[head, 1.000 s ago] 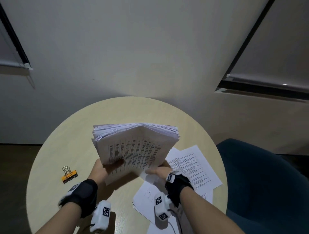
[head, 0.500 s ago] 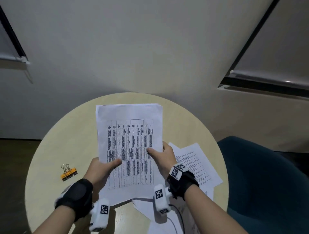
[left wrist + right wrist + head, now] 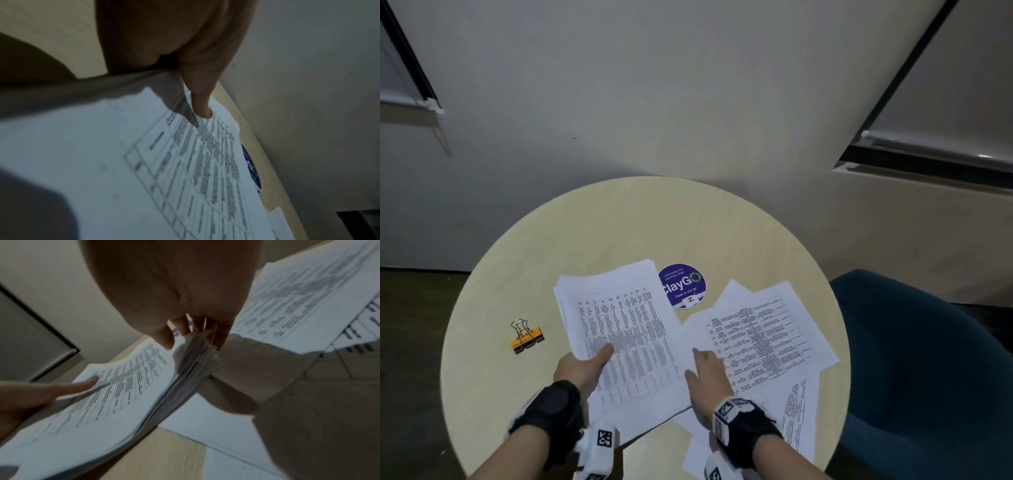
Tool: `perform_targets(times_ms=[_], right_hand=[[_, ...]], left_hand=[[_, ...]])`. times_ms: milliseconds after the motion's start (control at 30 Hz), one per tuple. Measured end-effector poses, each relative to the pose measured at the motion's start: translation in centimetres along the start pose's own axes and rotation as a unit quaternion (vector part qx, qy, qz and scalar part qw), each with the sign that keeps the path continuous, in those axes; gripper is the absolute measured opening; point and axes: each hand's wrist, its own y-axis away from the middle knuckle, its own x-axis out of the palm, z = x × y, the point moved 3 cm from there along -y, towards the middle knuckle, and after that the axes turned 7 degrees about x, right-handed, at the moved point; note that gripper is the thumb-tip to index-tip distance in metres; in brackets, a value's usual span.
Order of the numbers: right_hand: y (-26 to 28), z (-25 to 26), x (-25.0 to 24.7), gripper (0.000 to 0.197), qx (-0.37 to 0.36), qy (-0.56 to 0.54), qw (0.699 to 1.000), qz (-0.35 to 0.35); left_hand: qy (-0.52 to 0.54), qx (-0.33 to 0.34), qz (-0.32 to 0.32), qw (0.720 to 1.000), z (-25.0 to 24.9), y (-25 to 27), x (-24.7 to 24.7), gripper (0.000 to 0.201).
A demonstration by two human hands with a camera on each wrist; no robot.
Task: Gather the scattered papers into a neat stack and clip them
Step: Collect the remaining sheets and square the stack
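Note:
A thick stack of printed papers (image 3: 619, 325) lies tilted near the middle of the round table (image 3: 619, 222). My left hand (image 3: 582, 366) pinches its near left edge, thumb (image 3: 201, 104) on the top sheet and fingers hidden beneath. My right hand (image 3: 705, 370) rests with straight fingers on the loose sheets (image 3: 763, 335) just right of the stack. In the right wrist view its fingertips (image 3: 218, 337) touch the stack's side edge (image 3: 191, 363). An orange binder clip (image 3: 527, 337) lies alone on the table to the left, away from both hands.
A round blue sticker (image 3: 681, 284) sits on the tabletop between the stack and the loose sheets. More loose sheets (image 3: 798, 411) reach the table's near right rim. A dark blue chair (image 3: 928, 377) stands at the right. A wall is behind the table.
The stack came down from being held up in both hands to lying low over the table. My right hand let go of it and moved onto the loose sheets at the right.

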Motion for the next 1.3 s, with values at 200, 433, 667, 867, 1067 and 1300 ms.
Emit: perform_targets(times_ms=[200, 433, 667, 867, 1067, 1300], right_hand=[[-1.0, -1.9, -1.5, 0.060, 0.037, -0.140, 0.988, -0.056], [-0.1, -10.3, -5.8, 0.113, 0.381, -0.124, 0.905, -0.145], [-2.0, -10.3, -4.5, 0.140, 0.153, -0.064, 0.983, -0.083], [-0.7, -10.9, -3.5, 0.139, 0.218, -0.088, 0.961, -0.147], [-0.2, -8.7, -2.3, 0.130, 0.219, -0.032, 0.962, -0.158], [-0.1, -6.4, -2.3, 0.122, 0.177, -0.241, 0.946, -0.126]], left_hand=[[-0.021, 0.012, 0.020, 1.000, 1.1, -1.1, -1.0, 0.036], [-0.050, 0.005, 0.024, 0.998, 2.1, -2.1, -2.5, 0.024], [-0.132, 0.035, 0.021, 0.990, 1.9, -1.0, -3.9, 0.021], [-0.164, 0.046, 0.001, 0.985, 2.3, -0.6, -3.9, 0.023], [-0.174, 0.056, -0.015, 0.983, 2.1, -0.2, -3.5, 0.027], [-0.177, 0.064, -0.010, 0.982, 2.2, 0.0, -3.6, 0.028]])
